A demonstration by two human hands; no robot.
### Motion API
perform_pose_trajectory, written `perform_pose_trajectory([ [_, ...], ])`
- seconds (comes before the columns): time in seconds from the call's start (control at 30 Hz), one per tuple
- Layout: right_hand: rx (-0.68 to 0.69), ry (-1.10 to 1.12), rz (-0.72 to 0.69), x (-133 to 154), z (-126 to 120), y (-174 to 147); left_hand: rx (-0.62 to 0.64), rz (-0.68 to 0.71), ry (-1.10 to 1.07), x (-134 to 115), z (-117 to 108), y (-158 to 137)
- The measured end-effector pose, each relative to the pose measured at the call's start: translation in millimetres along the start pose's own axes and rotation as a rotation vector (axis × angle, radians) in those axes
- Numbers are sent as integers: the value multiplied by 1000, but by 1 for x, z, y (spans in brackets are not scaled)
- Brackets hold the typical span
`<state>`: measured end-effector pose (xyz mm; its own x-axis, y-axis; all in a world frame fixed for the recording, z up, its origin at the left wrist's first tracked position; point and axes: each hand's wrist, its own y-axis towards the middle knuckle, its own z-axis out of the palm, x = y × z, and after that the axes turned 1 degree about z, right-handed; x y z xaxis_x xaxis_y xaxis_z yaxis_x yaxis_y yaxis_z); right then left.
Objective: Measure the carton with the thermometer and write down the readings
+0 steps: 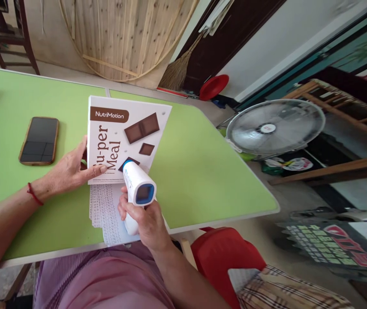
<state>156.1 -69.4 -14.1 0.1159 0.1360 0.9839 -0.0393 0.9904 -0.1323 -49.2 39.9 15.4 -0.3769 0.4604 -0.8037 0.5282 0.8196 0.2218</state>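
Note:
My left hand grips the left edge of a white NutriMotion box, its thumb lying across the front. Brown chocolate pieces and the words "Su-per Meal" are printed on the box, which is tilted up toward me. Wrapped round the handle of a white and blue infrared thermometer is my right hand. The thermometer's nose points at the lower part of the box front, and its small screen faces me. Below the box lie printed paper sheets, partly covered by the box and my right hand.
The green table carries a smartphone left of the box. A red chair with checked cloth stands at the near right. Beyond the table's right side is a fan. A broom leans near the back wall.

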Motion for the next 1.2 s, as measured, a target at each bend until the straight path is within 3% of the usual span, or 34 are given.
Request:
perform_pose_trajectory([
  [0.4,-17,60,-18,-17,-2,-1,11,0,5,2,-1,0],
  [1.2,-7,29,-36,-14,0,-1,9,22,-4,1,-1,1],
])
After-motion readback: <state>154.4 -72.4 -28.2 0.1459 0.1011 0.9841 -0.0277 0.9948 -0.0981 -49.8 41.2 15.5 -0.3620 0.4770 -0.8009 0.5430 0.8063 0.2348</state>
